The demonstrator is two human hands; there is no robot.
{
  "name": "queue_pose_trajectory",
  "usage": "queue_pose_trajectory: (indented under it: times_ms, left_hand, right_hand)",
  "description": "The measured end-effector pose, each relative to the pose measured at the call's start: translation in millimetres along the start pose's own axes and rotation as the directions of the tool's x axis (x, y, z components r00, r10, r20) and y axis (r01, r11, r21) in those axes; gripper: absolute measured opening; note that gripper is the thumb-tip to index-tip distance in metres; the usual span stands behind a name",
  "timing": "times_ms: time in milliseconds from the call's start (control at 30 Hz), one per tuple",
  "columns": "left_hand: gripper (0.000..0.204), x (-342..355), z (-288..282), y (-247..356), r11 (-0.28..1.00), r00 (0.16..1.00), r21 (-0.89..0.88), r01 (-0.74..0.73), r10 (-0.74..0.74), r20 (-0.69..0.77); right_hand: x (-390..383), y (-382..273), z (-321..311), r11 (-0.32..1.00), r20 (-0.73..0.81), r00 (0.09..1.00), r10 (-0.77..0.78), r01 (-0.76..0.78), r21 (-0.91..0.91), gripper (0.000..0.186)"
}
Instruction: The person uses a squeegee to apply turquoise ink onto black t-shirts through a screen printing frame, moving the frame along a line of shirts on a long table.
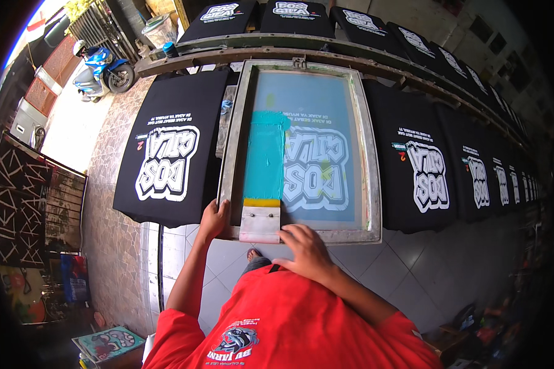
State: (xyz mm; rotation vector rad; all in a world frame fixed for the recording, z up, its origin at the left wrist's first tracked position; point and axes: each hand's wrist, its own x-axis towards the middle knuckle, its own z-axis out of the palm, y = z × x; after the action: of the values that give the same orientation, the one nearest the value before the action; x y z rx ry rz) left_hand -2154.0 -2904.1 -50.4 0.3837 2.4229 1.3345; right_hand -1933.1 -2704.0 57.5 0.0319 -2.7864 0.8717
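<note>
A silk-screen frame lies over a black T-shirt whose white lettering shows through the mesh. Teal ink covers a strip on the mesh's left side. At the near end of that strip a squeegee with a pale handle and yellow blade leans on the frame's near rail. My left hand grips the frame's near left corner. Beside the squeegee's right edge is my right hand, its fingertips at the handle and near rail, thumb apart; it does not wrap around the handle.
One printed black T-shirt lies to the left; another printed shirt begins a row on the right. More shirts line the far side behind a metal rail. A blue motorbike stands at the far left.
</note>
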Motion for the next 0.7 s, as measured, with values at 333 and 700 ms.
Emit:
queue_pose_trajectory:
  times_ms: [333,700]
  left_hand:
    - [0.046,1.4,0.7,-1.4,1.0,1.0,-0.009,0.007,-0.007,0.023]
    - [0.048,-3.6,-9.3,16.6,0.995,0.999,0.089,0.037,-0.037,-0.003]
  right_hand:
    - [64.3,-16.2,33.3,0.963,0.05,0.997,-0.063,0.074,-0.258,0.032]
    - [208.2,51.3,-19.4,0.945,-0.125,0.981,0.148,-0.177,-0.275,0.025]
